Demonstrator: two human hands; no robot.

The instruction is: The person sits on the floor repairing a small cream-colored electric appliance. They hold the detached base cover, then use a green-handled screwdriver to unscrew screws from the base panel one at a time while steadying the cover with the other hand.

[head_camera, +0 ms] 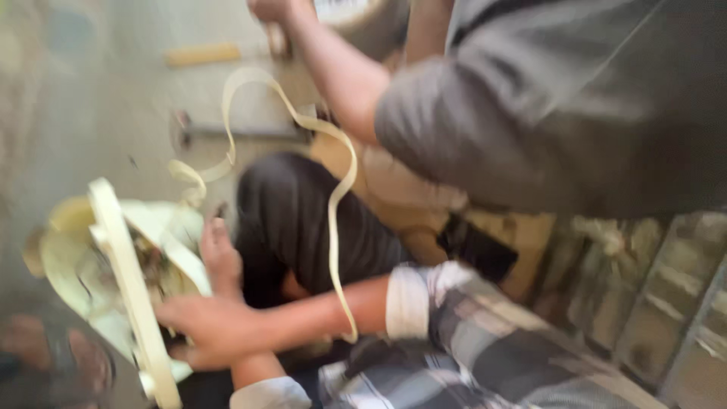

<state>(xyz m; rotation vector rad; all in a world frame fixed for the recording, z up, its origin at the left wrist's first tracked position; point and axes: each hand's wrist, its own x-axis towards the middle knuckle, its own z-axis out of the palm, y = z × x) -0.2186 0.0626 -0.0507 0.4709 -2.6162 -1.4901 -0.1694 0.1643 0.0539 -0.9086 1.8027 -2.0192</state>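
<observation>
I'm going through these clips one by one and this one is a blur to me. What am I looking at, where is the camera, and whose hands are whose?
There is no machine here. The single picture comes from a camera worn on a person's head, looking down, and motion blurs it.

The two plaid-sleeved arms low in the frame seem to belong to the wearer. One hand grips a pale cream slat across a cream-coloured housing; the other hand rests just above it. Which is left or right I cannot tell.

A second person in a grey shirt leans in from the top, their hand raised. A long cream strip curls down between them. The floor is too blurred to read.
</observation>
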